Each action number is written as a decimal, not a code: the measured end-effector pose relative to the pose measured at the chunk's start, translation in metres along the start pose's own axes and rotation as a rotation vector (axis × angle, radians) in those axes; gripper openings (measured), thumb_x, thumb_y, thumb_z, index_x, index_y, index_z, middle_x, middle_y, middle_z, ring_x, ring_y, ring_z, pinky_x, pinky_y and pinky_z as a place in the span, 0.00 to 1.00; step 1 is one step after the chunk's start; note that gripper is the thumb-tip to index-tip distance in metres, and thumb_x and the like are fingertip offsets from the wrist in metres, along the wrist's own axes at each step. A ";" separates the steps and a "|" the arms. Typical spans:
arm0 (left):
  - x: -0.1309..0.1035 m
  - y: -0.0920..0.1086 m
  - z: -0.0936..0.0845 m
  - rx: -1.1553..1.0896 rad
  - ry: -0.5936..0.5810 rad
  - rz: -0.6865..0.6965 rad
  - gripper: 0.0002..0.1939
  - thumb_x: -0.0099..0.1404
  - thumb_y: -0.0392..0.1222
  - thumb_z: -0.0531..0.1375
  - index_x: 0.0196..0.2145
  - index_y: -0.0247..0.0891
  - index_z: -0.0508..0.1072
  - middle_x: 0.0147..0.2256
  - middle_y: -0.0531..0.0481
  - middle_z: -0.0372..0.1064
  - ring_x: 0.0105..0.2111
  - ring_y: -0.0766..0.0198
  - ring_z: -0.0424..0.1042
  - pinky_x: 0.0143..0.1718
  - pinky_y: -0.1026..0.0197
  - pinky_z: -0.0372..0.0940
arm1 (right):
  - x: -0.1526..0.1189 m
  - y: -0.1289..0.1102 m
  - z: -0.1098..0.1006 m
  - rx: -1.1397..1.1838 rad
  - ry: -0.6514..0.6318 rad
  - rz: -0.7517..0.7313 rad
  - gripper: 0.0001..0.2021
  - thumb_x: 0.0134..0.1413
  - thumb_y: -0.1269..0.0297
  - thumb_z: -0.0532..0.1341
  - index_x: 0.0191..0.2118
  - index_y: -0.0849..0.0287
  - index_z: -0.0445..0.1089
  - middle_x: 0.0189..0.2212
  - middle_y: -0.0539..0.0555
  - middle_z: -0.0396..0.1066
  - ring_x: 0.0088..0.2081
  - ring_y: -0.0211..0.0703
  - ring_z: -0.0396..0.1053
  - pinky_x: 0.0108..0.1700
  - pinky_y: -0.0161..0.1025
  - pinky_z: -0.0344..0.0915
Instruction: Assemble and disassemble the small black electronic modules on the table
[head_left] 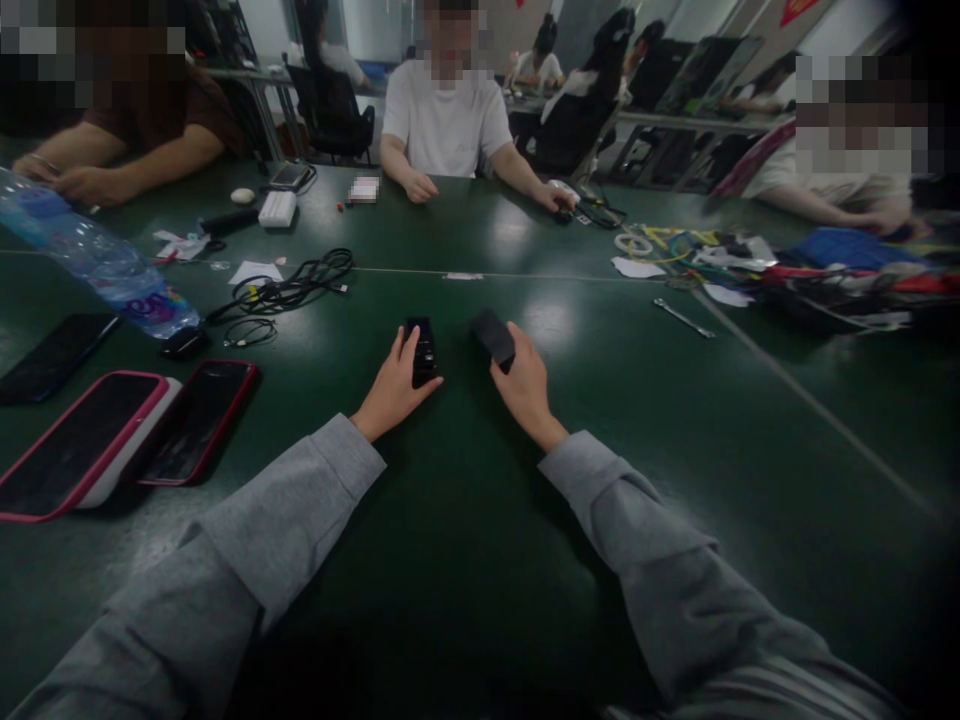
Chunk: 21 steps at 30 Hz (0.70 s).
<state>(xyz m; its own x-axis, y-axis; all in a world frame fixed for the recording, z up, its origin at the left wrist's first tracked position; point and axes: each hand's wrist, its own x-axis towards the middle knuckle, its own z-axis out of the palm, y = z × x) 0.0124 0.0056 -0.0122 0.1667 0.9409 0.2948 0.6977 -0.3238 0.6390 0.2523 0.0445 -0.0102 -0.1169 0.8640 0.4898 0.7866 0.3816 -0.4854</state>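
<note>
My left hand [393, 388] grips a small black box-shaped object with light markings [424, 345] on the green table. Its fingers lie along the left side and top, and the thumb stretches past the near end. A plain black block-like piece [493, 338] is in my right hand [528, 384], tilted and held by its right side and near end. That piece could be a lid or a cover; its underside is hidden. A short gap separates the two black pieces. Grey sleeves cover both my forearms.
On the left lie several phones, one in a red case [201, 422], beside a plastic water bottle [124, 265] on its side. Black cables [300, 278] are coiled beyond. A wrench [683, 318] and a wire heap [832, 285] are at right. Across the table sits a person in white [442, 115].
</note>
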 end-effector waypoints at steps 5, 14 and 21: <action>0.001 0.001 0.000 0.025 -0.006 0.003 0.48 0.65 0.53 0.63 0.71 0.37 0.40 0.71 0.27 0.36 0.70 0.37 0.46 0.66 0.35 0.53 | -0.005 -0.011 0.000 -0.141 -0.111 -0.203 0.35 0.58 0.74 0.54 0.71 0.65 0.45 0.70 0.66 0.44 0.71 0.57 0.43 0.69 0.61 0.53; 0.002 0.000 0.000 0.035 0.016 0.023 0.47 0.65 0.54 0.63 0.71 0.38 0.41 0.71 0.28 0.38 0.71 0.38 0.44 0.66 0.34 0.52 | -0.008 -0.016 0.005 -0.119 -0.186 -0.268 0.31 0.67 0.61 0.54 0.71 0.58 0.46 0.71 0.64 0.41 0.72 0.61 0.40 0.68 0.66 0.52; -0.002 0.001 0.000 0.060 0.031 0.008 0.48 0.65 0.55 0.62 0.72 0.38 0.42 0.71 0.28 0.40 0.70 0.37 0.47 0.65 0.33 0.54 | -0.008 -0.017 0.002 -0.129 -0.140 -0.195 0.27 0.67 0.66 0.49 0.70 0.59 0.52 0.68 0.67 0.48 0.66 0.65 0.52 0.60 0.64 0.66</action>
<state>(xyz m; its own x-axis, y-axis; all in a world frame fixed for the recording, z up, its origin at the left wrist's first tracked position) 0.0134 0.0038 -0.0121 0.1513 0.9345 0.3222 0.7370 -0.3239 0.5933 0.2382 0.0321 -0.0072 -0.3494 0.8187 0.4557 0.8106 0.5080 -0.2912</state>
